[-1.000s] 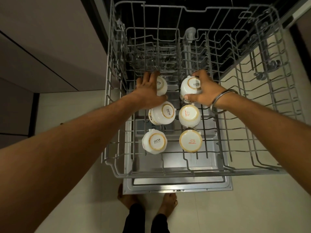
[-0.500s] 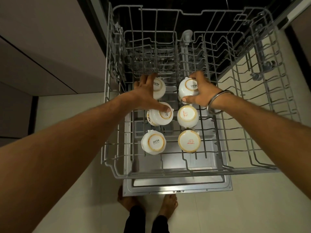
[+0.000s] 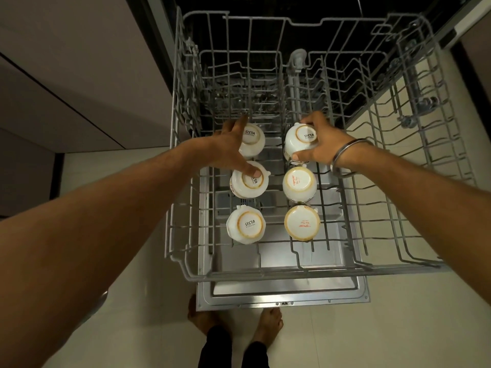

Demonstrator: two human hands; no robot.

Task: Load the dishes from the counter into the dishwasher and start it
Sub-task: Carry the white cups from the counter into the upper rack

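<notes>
In the grey wire dishwasher rack (image 3: pixel 398 181), the right hand (image 3: pixel 322 147) grips a round white upside-down cup (image 3: pixel 300 142) while the left hand (image 3: pixel 231 152) lies open across two more such cups, which could tip and clink if bumped.

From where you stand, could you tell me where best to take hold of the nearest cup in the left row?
Take the nearest left cup from above, fingers spread round its side wall just under the upturned base. It sits upside down in the rack, so the rim is out of reach. Wires pass close beside it.
</notes>
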